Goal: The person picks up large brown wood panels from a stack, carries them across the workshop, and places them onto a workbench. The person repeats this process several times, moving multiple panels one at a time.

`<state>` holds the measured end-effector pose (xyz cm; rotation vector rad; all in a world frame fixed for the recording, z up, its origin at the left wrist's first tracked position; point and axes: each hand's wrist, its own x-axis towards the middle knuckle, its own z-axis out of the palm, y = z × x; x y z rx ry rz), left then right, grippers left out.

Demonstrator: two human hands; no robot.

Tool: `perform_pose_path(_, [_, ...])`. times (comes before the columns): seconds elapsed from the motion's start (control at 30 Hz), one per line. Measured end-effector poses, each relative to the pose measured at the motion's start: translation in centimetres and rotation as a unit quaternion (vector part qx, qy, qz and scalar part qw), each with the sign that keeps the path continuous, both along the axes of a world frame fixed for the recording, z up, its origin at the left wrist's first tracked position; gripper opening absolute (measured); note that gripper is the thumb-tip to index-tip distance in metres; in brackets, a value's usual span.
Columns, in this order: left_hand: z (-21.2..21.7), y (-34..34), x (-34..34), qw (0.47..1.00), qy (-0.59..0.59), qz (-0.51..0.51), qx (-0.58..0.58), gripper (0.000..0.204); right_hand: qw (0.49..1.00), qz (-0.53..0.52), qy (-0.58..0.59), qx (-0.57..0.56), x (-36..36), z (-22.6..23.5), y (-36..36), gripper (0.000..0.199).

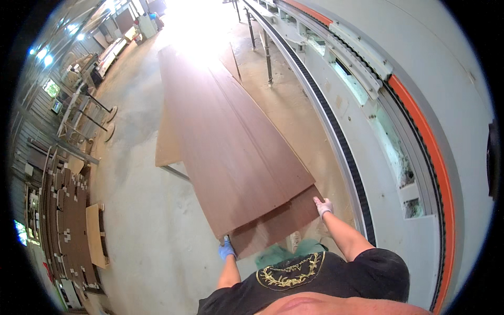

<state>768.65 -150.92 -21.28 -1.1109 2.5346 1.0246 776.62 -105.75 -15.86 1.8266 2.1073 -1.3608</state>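
Note:
A long brown wood-look board (236,152) lies lengthwise in front of me, its far end lost in glare. From under its near end a second brown board (278,220) sticks out toward my body. My left hand (227,249), in a blue glove, is closed on the left edge of this lower board, near the corner of the top one. On the opposite edge, my right hand (324,206), in a pale glove, grips the same lower board; its fingers under the board are hidden.
A long machine (367,131) with a black track and an orange strip runs along my right. Lighter panels (167,142) show beneath the boards. Several brown boards (71,226) stand stacked at the left wall, near metal stands (86,115). A person (152,17) is far back.

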Motion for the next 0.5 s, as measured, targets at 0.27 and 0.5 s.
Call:
perform_pose_path(0.27, [1.2, 10.3, -22.5, 0.989, 0.021, 0.006, 0.144, 0.07, 0.999, 0.031, -0.019, 0.037, -23.1, 0.0, 10.5, 0.069])
perform_pose_path(0.5, [2.5, 18.6, -43.4, 0.996, -0.076, -0.037, -0.01, 0.089, 0.993, 0.072, -0.093, 0.024, -42.9, -1.8, 18.4, 0.085])
